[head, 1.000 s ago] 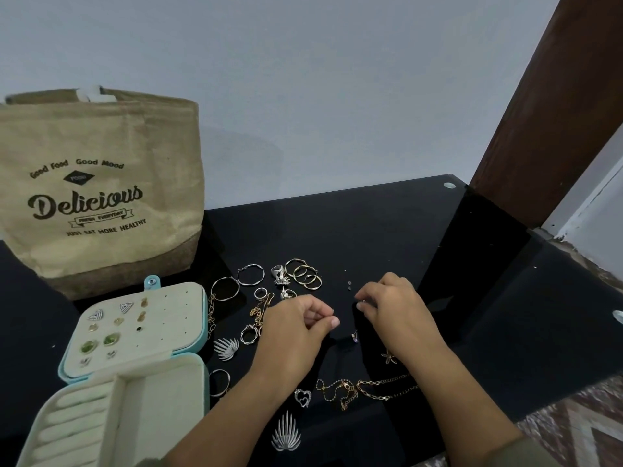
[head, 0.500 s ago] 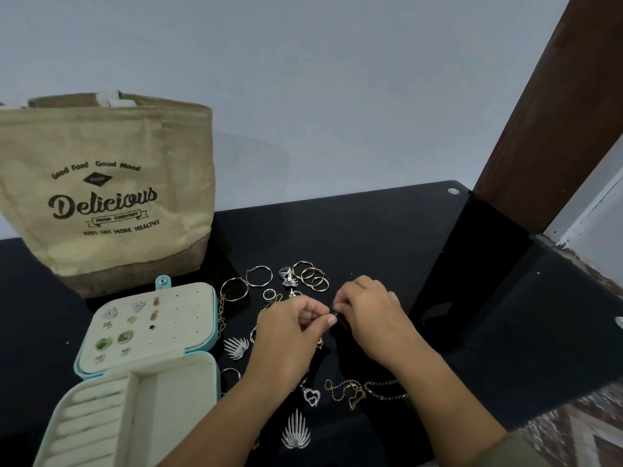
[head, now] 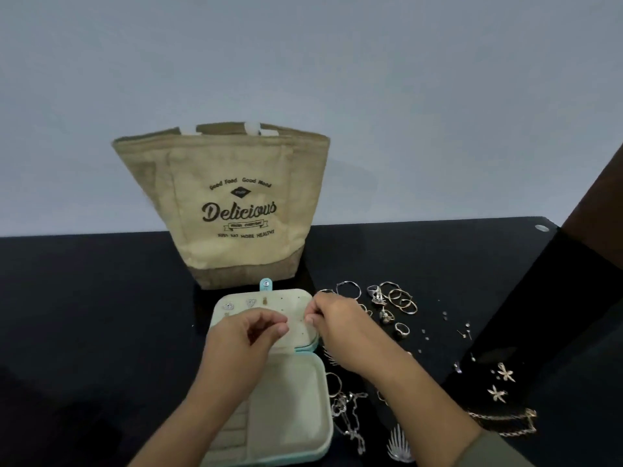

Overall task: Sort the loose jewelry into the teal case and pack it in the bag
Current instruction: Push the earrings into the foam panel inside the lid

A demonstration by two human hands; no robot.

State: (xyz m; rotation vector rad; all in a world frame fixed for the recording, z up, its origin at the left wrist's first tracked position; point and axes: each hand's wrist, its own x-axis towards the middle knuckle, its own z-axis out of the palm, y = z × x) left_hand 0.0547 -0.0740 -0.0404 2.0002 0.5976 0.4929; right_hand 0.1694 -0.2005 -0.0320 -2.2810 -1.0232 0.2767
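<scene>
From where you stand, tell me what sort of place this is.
Probably a room in a home, not a shop or workshop: a glossy black glass table pushed against a plain pale wall, a "Delicious" lunch tote bag standing on it, and personal jewelry spread beside an open teal case.

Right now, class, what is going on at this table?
A person is sorting jewelry into an open teal case. Both hands are over its lid panel, where a few studs sit: the left hand and the right hand have fingertips pinched, probably on a small earring, too small to see. Rings, hoops, chains and star pieces lie loose to the right. The bag stands behind the case.
</scene>
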